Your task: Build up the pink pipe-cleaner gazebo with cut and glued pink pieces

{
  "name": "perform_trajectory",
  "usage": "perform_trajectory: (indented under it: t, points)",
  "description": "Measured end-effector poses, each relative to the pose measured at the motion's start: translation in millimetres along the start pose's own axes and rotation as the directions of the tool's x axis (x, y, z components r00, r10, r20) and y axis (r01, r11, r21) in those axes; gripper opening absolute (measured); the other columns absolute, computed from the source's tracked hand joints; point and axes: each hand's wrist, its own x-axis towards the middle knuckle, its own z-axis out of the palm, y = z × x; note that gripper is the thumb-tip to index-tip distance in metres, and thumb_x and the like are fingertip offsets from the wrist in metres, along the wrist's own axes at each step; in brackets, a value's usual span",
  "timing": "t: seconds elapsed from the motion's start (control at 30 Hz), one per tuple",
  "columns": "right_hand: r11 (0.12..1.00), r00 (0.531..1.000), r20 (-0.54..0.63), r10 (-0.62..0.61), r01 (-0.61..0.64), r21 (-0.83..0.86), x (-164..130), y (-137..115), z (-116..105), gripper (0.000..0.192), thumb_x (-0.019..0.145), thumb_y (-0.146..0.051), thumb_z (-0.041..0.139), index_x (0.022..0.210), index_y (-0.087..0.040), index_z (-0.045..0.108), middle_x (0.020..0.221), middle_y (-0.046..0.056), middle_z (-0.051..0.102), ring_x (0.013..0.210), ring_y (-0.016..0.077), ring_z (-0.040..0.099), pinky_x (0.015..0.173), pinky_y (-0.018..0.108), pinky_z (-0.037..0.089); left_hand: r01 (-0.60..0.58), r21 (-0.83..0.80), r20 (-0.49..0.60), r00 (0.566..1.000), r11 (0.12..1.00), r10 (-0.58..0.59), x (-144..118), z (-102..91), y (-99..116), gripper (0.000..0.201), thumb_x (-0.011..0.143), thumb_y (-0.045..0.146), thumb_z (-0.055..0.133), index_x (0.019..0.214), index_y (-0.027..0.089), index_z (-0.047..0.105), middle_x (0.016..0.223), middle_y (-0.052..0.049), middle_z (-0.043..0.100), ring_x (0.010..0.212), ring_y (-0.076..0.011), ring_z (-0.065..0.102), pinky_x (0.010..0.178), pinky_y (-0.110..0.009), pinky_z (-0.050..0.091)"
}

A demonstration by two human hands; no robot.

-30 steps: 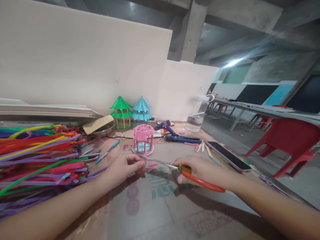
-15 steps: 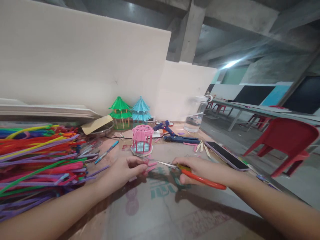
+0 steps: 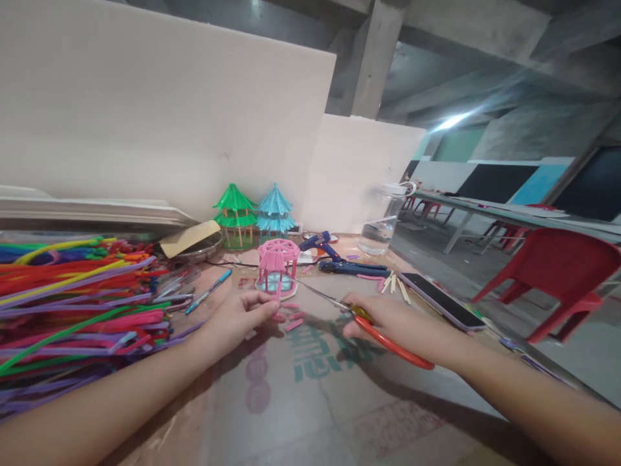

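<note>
Bench [image 3: 310,401]: pipe cleaners [image 3: 72,304] piled left, pink pavilion [image 3: 277,265] centre-far with roof frame partly bare. Right hand [image 3: 392,323] fingers grip scissors [image 3: 369,323], blades toward the left hand. Left hand [image 3: 237,317] fingers pinch pink stem [image 3: 279,299]. Cut pieces [image 3: 292,317] lie between; more to attach, likely.

1. The right hand [image 3: 388,320] covers the scissors [image 3: 383,336] handles, so only one orange loop shows.
2. What the left hand [image 3: 237,317] pinches is too small to make out.
3. The pipe cleaner pile [image 3: 72,304] runs off the left edge.
4. The red chair [image 3: 557,272] is cut off at the right edge.
</note>
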Motion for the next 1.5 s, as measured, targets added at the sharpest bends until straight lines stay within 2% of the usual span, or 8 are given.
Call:
perform_trajectory:
  t: [0.23, 0.47, 0.93, 1.03, 1.13, 1.23, 1.37, 1.5]
  points:
    - [0.986, 0.998, -0.002, 0.066, -0.065, -0.154, 3, 7, 7, 0.029, 0.081, -0.044, 0.056, 0.100, -0.022, 0.059, 0.091, 0.007, 0.069, 0.085, 0.0245, 0.063, 0.067, 0.029, 0.042, 0.001, -0.005, -0.047, 0.999, 1.000, -0.001, 3, -1.5, -2, 0.036, 0.068, 0.050, 0.065, 0.078, 0.016, 0.057, 0.074, -0.005, 0.071, 0.051, -0.0111, 0.055, 0.043, -0.019, 0.031]
    - [0.986, 1.000, -0.005, -0.024, 0.023, -0.164, 3, 10, 11, 0.038, 0.080, -0.035, 0.058, 0.115, -0.022, 0.057, 0.109, 0.009, 0.064, 0.101, 0.0254, 0.059, 0.083, 0.034, 0.043, -0.257, 0.414, -0.084, 0.944, 0.873, 0.318, 7, -4.3, -11, 0.021, 0.075, 0.035, 0.060, 0.070, 0.017, 0.069, 0.066, -0.001, 0.068, 0.060, -0.0145, 0.058, 0.054, -0.023, 0.041]
    - [0.965, 0.989, 0.120, -0.086, 0.113, -0.236, 1, 15, 0, 0.044, 0.082, -0.033, 0.056, 0.125, -0.026, 0.054, 0.106, 0.009, 0.055, 0.094, 0.0237, 0.059, 0.079, 0.033, 0.046, -0.333, 0.575, 0.045, 0.925, 0.747, 0.378, 10, -9.0, -19, 0.020, 0.078, 0.033, 0.058, 0.075, 0.019, 0.072, 0.072, -0.002, 0.070, 0.069, -0.0169, 0.060, 0.063, -0.024, 0.043]
    - [0.973, 0.992, 0.037, -0.125, 0.130, -0.189, 3, 8, -4, 0.036, 0.084, -0.035, 0.057, 0.117, -0.022, 0.059, 0.109, 0.010, 0.057, 0.097, 0.0242, 0.058, 0.083, 0.036, 0.045, -0.348, 0.531, 0.003, 0.913, 0.773, 0.408, 6, -7.7, -12, 0.020, 0.078, 0.036, 0.059, 0.076, 0.020, 0.072, 0.078, -0.003, 0.071, 0.075, -0.0183, 0.061, 0.067, -0.024, 0.044]
    - [0.979, 0.961, -0.193, -0.196, 0.181, -0.091, 9, -5, 2, 0.027, 0.087, -0.035, 0.054, 0.107, -0.019, 0.062, 0.109, 0.010, 0.061, 0.099, 0.0221, 0.058, 0.086, 0.036, 0.045, -0.284, 0.437, -0.068, 0.936, 0.853, 0.346, 0, -3.7, -1, 0.019, 0.074, 0.036, 0.063, 0.072, 0.019, 0.072, 0.074, -0.003, 0.071, 0.070, -0.0182, 0.061, 0.063, -0.024, 0.044]
    - [0.954, 0.910, -0.291, -0.296, 0.296, -0.044, 19, -22, 17, 0.030, 0.084, -0.032, 0.060, 0.113, -0.020, 0.058, 0.099, 0.007, 0.065, 0.090, 0.0193, 0.061, 0.078, 0.032, 0.047, -0.141, 0.252, -0.088, 0.982, 0.957, 0.168, -3, 1.7, 7, 0.022, 0.068, 0.039, 0.067, 0.065, 0.017, 0.068, 0.062, -0.002, 0.066, 0.054, -0.0142, 0.055, 0.049, -0.023, 0.037]
    - [0.932, 0.877, -0.341, -0.338, 0.363, 0.010, 34, -34, 38, 0.043, 0.079, -0.032, 0.067, 0.116, -0.018, 0.053, 0.092, 0.006, 0.066, 0.083, 0.0184, 0.063, 0.072, 0.030, 0.048, 0.044, -0.008, 0.012, 0.999, 0.999, -0.044, -5, 7.0, 8, 0.032, 0.063, 0.047, 0.070, 0.070, 0.016, 0.066, 0.055, 0.000, 0.062, 0.043, -0.0087, 0.043, 0.042, -0.021, 0.027]
    - [0.889, 0.794, -0.455, -0.402, 0.457, 0.013, 40, -29, 53, 0.031, 0.081, -0.031, 0.065, 0.107, -0.017, 0.056, 0.099, 0.008, 0.068, 0.090, 0.0191, 0.064, 0.078, 0.032, 0.049, 0.051, -0.012, 0.101, 0.994, 0.999, -0.050, -1, 6.0, -1, 0.033, 0.065, 0.049, 0.070, 0.070, 0.016, 0.065, 0.053, 0.003, 0.058, 0.043, -0.0073, 0.040, 0.042, -0.019, 0.026]
